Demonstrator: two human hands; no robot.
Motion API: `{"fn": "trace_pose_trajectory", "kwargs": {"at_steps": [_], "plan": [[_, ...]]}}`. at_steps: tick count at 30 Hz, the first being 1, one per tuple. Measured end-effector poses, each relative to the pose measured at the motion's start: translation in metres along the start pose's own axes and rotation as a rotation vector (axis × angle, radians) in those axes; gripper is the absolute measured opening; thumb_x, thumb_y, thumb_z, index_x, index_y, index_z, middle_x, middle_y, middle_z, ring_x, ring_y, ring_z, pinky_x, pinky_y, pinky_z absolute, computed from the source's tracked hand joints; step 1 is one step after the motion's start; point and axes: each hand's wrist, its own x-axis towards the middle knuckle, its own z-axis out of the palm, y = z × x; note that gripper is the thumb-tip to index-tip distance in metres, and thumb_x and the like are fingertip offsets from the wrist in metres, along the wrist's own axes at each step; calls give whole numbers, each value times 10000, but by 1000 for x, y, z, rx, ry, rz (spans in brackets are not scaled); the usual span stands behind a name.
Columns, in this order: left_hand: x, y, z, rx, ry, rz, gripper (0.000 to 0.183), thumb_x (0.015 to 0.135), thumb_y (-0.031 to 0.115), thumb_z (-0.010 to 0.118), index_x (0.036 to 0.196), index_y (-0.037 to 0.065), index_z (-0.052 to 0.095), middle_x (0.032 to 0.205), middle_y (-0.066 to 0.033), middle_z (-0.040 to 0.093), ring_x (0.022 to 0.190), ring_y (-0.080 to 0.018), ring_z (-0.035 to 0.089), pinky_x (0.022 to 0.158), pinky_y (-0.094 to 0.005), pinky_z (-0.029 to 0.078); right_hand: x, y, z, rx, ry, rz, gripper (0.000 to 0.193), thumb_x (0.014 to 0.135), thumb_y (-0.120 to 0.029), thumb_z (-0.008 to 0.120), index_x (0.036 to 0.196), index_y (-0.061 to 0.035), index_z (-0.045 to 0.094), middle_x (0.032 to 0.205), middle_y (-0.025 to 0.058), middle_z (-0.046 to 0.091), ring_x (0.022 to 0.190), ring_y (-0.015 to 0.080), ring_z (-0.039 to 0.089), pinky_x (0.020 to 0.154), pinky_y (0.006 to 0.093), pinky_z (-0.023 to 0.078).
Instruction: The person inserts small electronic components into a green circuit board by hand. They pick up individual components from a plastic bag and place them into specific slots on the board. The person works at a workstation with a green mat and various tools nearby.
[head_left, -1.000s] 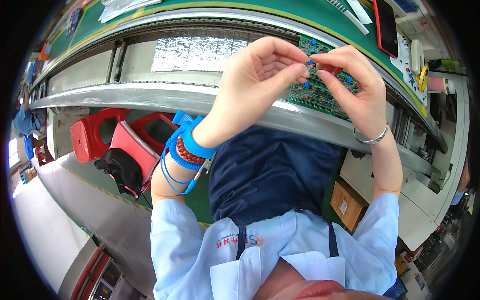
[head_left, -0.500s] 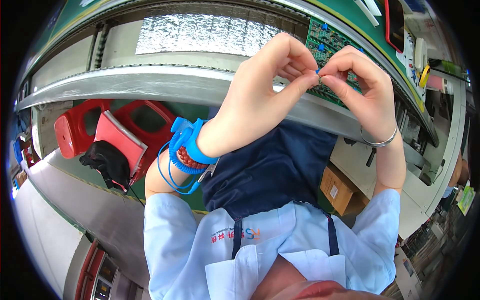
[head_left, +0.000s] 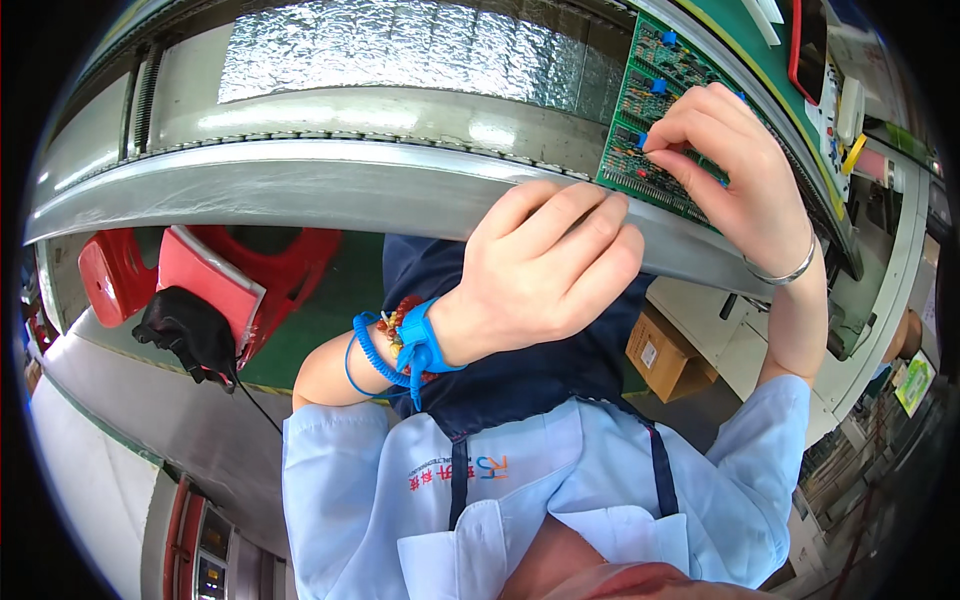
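A green circuit board panel (head_left: pixel 632 105) crowded with small parts lies between the metal rails. My right hand (head_left: pixel 725 150) is over it, thumb and forefinger pinched beside a blue component (head_left: pixel 641 139) on the board. Whatever the pinch holds is too small to make out. My left hand (head_left: pixel 555 262) is closed, back up, against the near metal rail (head_left: pixel 400 170) beside the board's lower left corner. Its curled fingers hide their tips and anything inside them. A blue wrist strap (head_left: pixel 424 335) with a coiled cord circles my left wrist.
A silvery foil-like sheet (head_left: pixel 400 55) lies between the rails, left of the board. A red-framed device (head_left: pixel 806 50) lies at the far right. Red stools (head_left: pixel 110 280) with a black bag (head_left: pixel 190 330) stand lower left. A cardboard box (head_left: pixel 665 350) sits below the rail.
My left hand has parted from my right fingertips and dropped toward me onto the near rail, fingers curled. My right hand stays pinched over the board. The whole view has shifted slightly.
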Motion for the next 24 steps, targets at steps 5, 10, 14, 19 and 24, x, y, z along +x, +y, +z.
{"fn": "trace_pose_trajectory", "kwargs": {"at_steps": [5, 10, 14, 19, 24], "plan": [[0, 1, 3, 61, 23, -15, 187, 649, 112, 614, 826, 54, 607, 937, -76, 677, 826, -198, 622, 702, -280, 433, 6, 1, -8, -57, -138, -77, 153, 694, -4, 681, 817, -17, 590, 804, 69, 543, 791, 243, 508, 688, 323, 426], [-1, 0, 5, 86, 12, -21, 193, 644, 106, 611, 830, 52, 609, 929, -80, 681, 827, -199, 623, 689, -273, 433, 10, 4, -9, -63, -152, -123, 153, 691, -14, 685, 813, -21, 594, 805, 66, 534, 801, 245, 500, 691, 330, 421], [-1, 1, 4, 63, 15, -48, 223, 635, 80, 636, 853, 39, 618, 934, -80, 675, 808, -207, 614, 678, -280, 438, 17, -1, -12, -49, -165, -113, 148, 697, -9, 681, 818, -17, 595, 807, 65, 535, 802, 241, 498, 695, 326, 415], [7, -1, 7, 47, 108, -169, 299, 606, 14, 745, 887, 38, 647, 850, -43, 623, 720, -215, 547, 652, -292, 431, 14, 2, -12, 77, -142, -80, 146, 695, 0, 684, 813, -16, 599, 798, 53, 553, 783, 220, 499, 687, 309, 404], [18, 0, 5, 129, 70, -244, 263, 609, 61, 750, 853, 65, 651, 776, -16, 586, 676, -203, 513, 603, -315, 391, 9, 1, -10, 157, -90, -39, 153, 690, 9, 686, 814, -23, 602, 774, 49, 555, 751, 200, 495, 672, 294, 388]]}}
